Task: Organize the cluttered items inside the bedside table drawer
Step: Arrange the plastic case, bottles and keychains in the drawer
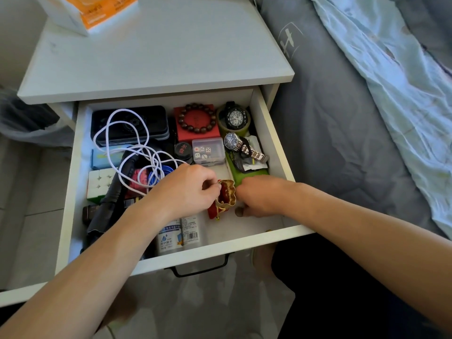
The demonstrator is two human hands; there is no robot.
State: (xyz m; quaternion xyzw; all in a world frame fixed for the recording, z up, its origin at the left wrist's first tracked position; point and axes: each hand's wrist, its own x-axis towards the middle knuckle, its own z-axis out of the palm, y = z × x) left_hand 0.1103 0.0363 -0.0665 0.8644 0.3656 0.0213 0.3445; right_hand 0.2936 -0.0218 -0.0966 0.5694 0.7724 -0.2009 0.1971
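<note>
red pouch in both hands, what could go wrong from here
1. The red pouch is gripped by the left hand and right hand with its gold mouth open; tilting it may spill whatever is inside.
2. The white cable loops loosely beside the left wrist; it could snag and drag things along.

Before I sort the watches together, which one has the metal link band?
The silver watch, lying on the green case nearer the hands. The black watch behind it sits on a tape roll and has a dark strap.
</note>
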